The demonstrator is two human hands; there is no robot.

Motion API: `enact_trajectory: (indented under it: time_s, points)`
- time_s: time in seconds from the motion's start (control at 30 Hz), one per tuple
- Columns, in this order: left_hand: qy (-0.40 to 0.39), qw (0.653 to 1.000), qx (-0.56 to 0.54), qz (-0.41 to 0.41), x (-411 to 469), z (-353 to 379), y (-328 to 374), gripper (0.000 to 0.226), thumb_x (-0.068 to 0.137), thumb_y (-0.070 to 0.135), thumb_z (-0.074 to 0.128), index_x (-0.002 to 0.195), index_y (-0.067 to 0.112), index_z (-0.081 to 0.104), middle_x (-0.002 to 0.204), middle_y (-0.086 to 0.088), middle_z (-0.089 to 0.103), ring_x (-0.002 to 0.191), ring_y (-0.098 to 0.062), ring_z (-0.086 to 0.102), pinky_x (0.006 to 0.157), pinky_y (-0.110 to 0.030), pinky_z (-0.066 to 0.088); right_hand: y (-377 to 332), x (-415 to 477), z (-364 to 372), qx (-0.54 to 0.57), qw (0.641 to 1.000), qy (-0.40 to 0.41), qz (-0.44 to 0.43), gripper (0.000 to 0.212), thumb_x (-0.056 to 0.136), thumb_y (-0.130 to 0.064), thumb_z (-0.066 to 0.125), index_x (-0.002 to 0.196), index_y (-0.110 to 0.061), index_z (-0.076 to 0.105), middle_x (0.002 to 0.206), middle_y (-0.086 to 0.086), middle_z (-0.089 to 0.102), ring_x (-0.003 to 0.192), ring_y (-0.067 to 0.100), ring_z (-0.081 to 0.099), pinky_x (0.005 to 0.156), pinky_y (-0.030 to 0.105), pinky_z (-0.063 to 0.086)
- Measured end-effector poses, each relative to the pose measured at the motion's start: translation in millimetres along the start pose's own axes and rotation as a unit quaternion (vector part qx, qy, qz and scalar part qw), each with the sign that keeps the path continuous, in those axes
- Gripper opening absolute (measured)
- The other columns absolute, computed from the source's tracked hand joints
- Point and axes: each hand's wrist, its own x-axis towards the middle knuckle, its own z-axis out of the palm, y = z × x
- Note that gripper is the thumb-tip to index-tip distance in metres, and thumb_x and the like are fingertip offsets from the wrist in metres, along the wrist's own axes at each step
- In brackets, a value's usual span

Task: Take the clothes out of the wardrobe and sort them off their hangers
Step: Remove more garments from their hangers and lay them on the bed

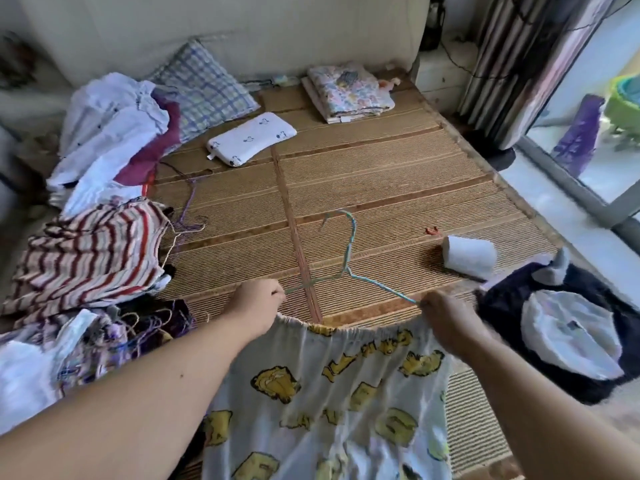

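A white garment with yellow cartoon prints (pixel 332 393) and an elastic waistband hangs below a light blue wire hanger (pixel 346 258). My left hand (pixel 258 301) pinches the hanger's left end together with the waistband. My right hand (pixel 441 315) pinches the hanger's right end and the waistband there. The hanger's hook points away from me over the bamboo mat (pixel 381 188) on the bed.
On the left lie a striped garment (pixel 90 258), a heap of white and maroon clothes (pixel 114 140) and a tangle of hangers (pixel 145 327). A dark garment with a white one (pixel 561 334) sits right. A paper roll (pixel 469 256), small pillow (pixel 251 138) and folded bedding (pixel 349 91) lie on the mat.
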Motion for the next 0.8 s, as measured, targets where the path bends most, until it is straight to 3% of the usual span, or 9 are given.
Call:
enact_trajectory:
  time_s: [0.1, 0.17, 0.27, 0.4, 0.47, 0.53, 0.6, 0.7, 0.8]
  points:
    - [-0.024, 0.998, 0.015, -0.049, 25, 42, -15, 0.022, 0.095, 0.023, 0.049, 0.077, 0.02, 0.062, 0.073, 0.002, 0.06, 0.066, -0.016, 0.052, 0.055, -0.025, 0.035, 24, 43, 45, -0.013, 0.999, -0.041, -0.016, 0.017, 0.096, -0.02, 0.041, 0.102, -0.017, 0.056, 0.085, -0.001, 0.057, 0.074, 0.019, 0.054, 0.062, 0.024, 0.038]
    - [-0.047, 0.996, 0.03, -0.073, 41, 69, -27, 0.022, 0.094, 0.023, 0.049, 0.079, 0.016, 0.064, 0.082, -0.004, 0.065, 0.076, -0.023, 0.058, 0.063, -0.03, 0.04, 35, 69, 75, -0.029, 0.996, -0.081, -0.021, 0.01, 0.094, -0.02, 0.043, 0.09, -0.018, 0.051, 0.082, 0.004, 0.059, 0.074, 0.022, 0.056, 0.057, 0.025, 0.031]
    - [-0.073, 0.993, 0.03, -0.092, 62, 100, -37, 0.019, 0.092, 0.017, 0.05, 0.076, 0.019, 0.059, 0.079, -0.006, 0.058, 0.075, -0.024, 0.05, 0.061, -0.031, 0.032, 43, 103, 110, -0.038, 0.993, -0.11, -0.014, 0.012, 0.093, -0.019, 0.044, 0.081, -0.017, 0.047, 0.081, 0.009, 0.061, 0.079, 0.03, 0.059, 0.058, 0.029, 0.03]
    - [-0.049, 0.99, 0.062, -0.115, 94, 129, -44, 0.021, 0.096, 0.024, 0.045, 0.1, 0.02, 0.066, 0.09, -0.003, 0.054, 0.079, -0.022, 0.049, 0.064, -0.027, 0.033, 48, 141, 142, -0.002, 0.996, -0.084, 0.012, 0.019, 0.093, -0.019, 0.04, 0.074, -0.019, 0.045, 0.069, 0.002, 0.055, 0.063, 0.023, 0.052, 0.051, 0.029, 0.031]
    - [-0.03, 0.99, 0.054, -0.124, 98, 134, -41, 0.025, 0.097, 0.026, 0.044, 0.115, 0.024, 0.062, 0.098, -0.002, 0.049, 0.085, -0.022, 0.049, 0.068, -0.026, 0.034, 46, 148, 143, 0.016, 0.996, -0.082, 0.018, 0.009, 0.093, -0.021, 0.045, 0.09, -0.02, 0.053, 0.084, 0.008, 0.064, 0.073, 0.024, 0.058, 0.059, 0.03, 0.041]
    - [-0.026, 0.991, 0.043, -0.127, 98, 137, -42, 0.035, 0.095, 0.027, 0.049, 0.13, 0.027, 0.053, 0.113, -0.004, 0.049, 0.1, -0.023, 0.052, 0.077, -0.028, 0.039, 44, 151, 147, 0.021, 0.996, -0.09, 0.01, 0.031, 0.09, -0.022, 0.054, 0.121, -0.017, 0.052, 0.109, 0.013, 0.063, 0.09, 0.026, 0.059, 0.075, 0.032, 0.044]
    - [-0.054, 0.99, 0.053, -0.122, 91, 133, -45, 0.048, 0.092, 0.029, 0.053, 0.139, 0.027, 0.043, 0.128, -0.006, 0.047, 0.115, -0.026, 0.049, 0.093, -0.033, 0.043, 37, 145, 148, 0.005, 0.995, -0.099, -0.024, 0.052, 0.088, -0.021, 0.058, 0.138, -0.017, 0.041, 0.129, 0.012, 0.053, 0.114, 0.027, 0.052, 0.091, 0.031, 0.041]
    - [-0.077, 0.989, 0.049, -0.119, 67, 116, -52, 0.057, 0.09, 0.029, 0.055, 0.144, 0.027, 0.036, 0.14, -0.005, 0.041, 0.126, -0.025, 0.044, 0.102, -0.035, 0.04, 11, 117, 150, 0.001, 0.99, -0.114, -0.078, 0.06, 0.089, -0.023, 0.057, 0.144, -0.022, 0.033, 0.144, 0.004, 0.041, 0.13, 0.022, 0.041, 0.103, 0.032, 0.036]
    - [-0.066, 0.992, 0.044, -0.101, 32, 94, -55, 0.06, 0.09, 0.032, 0.056, 0.145, 0.028, 0.033, 0.147, -0.002, 0.035, 0.131, -0.023, 0.04, 0.104, -0.032, 0.038, -19, 75, 147, -0.013, 0.986, -0.126, -0.112, 0.063, 0.088, -0.024, 0.054, 0.145, -0.033, 0.029, 0.151, -0.009, 0.03, 0.132, 0.016, 0.038, 0.098, 0.033, 0.043]
